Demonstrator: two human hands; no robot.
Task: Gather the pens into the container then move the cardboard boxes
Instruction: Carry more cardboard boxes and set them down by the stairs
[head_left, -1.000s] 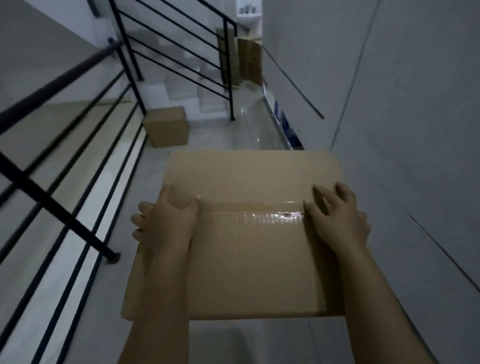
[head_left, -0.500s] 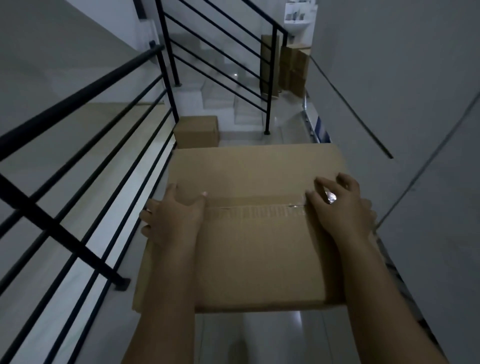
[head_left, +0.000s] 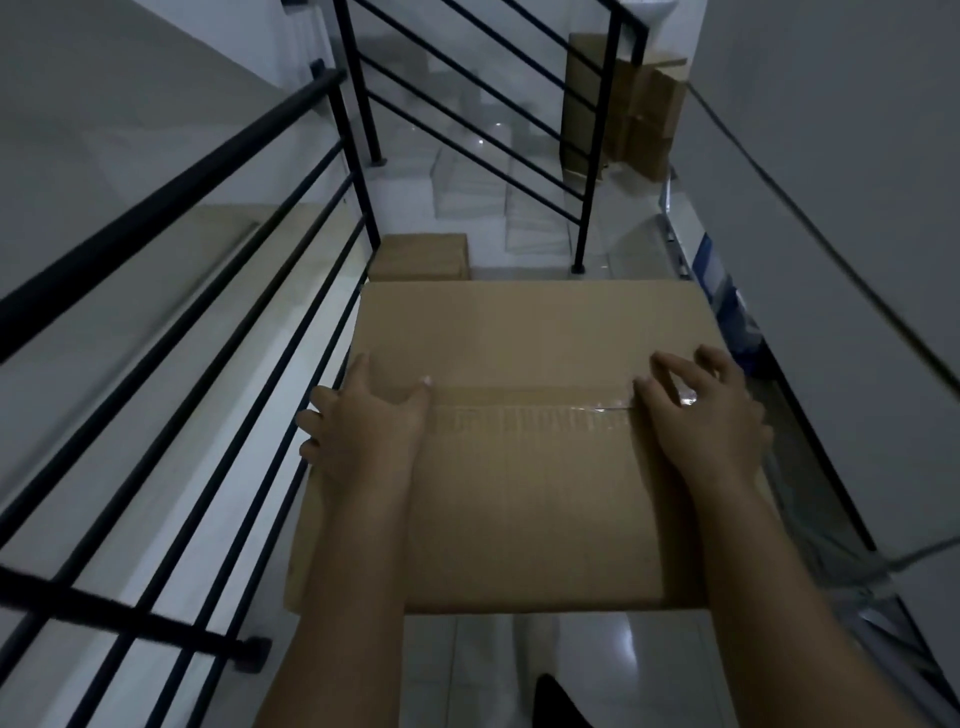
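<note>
Cardboard box (head_left: 524, 467), large and taped shut along its top seam, is held out in front of the person over a tiled landing, which puts the task at its second half: moving the boxes. No pens or container show anywhere, so that part cannot be judged from here

Left hand (head_left: 363, 431) clasps the box's left edge, thumb lying on the top face and fingers wrapped down over the side. Right hand (head_left: 701, 415) sits at the box's right edge by the end of the shiny tape (head_left: 535, 410), fingers bent with their tips on the cardboard; how far they curl round the side is hidden by the hand itself. Both hands look to be bearing the load between them

Just beyond the box's far edge, a smaller box (head_left: 421, 257) rests on the floor at the foot of a black railing (head_left: 171, 291), which runs close along the carried box's left side. Farther beyond, past a short flight of white steps (head_left: 467, 192), more boxes (head_left: 623, 104) stand stacked against the wall

Next move probably calls for carrying the box on toward the steps, keeping it level and clear of the railing on its left and the wall on its right. With the box blocking sight of the floor, footing near the smaller box seems the main hazard
</note>
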